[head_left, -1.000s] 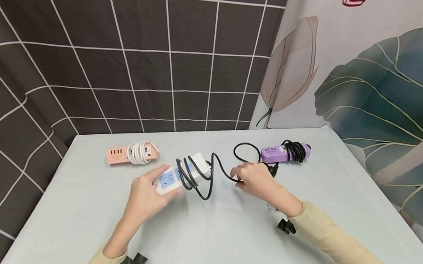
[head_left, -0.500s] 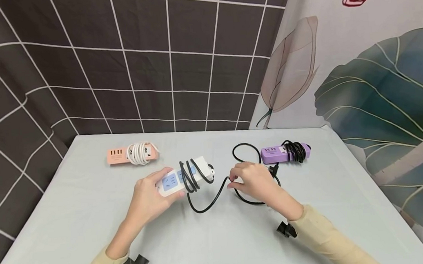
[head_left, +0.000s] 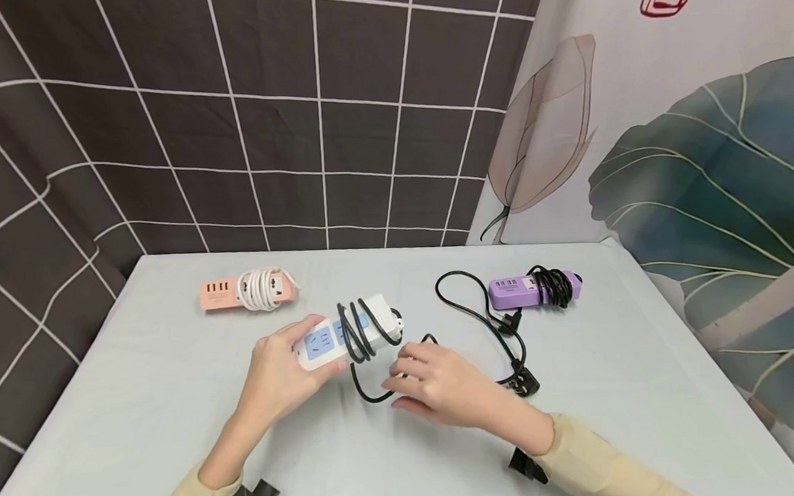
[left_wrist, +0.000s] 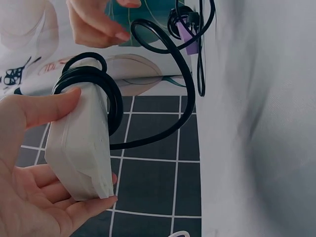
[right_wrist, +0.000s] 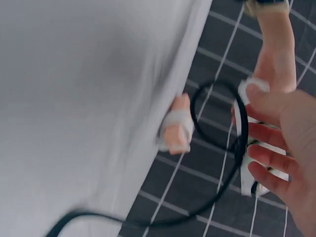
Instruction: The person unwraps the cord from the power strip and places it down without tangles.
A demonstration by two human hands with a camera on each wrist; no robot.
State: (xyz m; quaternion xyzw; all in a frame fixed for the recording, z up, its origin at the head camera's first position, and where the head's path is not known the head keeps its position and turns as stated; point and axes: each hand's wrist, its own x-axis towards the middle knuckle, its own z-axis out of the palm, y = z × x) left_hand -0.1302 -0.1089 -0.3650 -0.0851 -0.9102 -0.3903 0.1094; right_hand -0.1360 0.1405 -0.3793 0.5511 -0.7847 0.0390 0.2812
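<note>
Left hand [head_left: 277, 373] grips a white power strip [head_left: 318, 343] by its near-left end, thumb on one edge and fingers on the opposite edge. Right hand [head_left: 443, 385] is nearest to the running part of a black power cord [left_wrist: 189, 94]; its fingers are loosely bent with gaps between them, pinching nothing. Contact between the right fingers and the cord cannot be determined.

Position of strip: raised above the pale-covered table [head_left: 174, 425], tilted, blue socket panels facing the head camera. Several turns of the cord are wound around its body; the remainder hangs below, passes by the right hand and lies in a wide loop on the table. One black plug [head_left: 525, 383] lies beside that loop; a second black plug [head_left: 509, 323] lies near the purple power strip [head_left: 511, 292].

Other items: the purple unit rests at the back right, black cord coiled around it. An orange-pink power strip [head_left: 217, 294], wrapped in white cord [head_left: 258, 290], rests at the back left.
</note>
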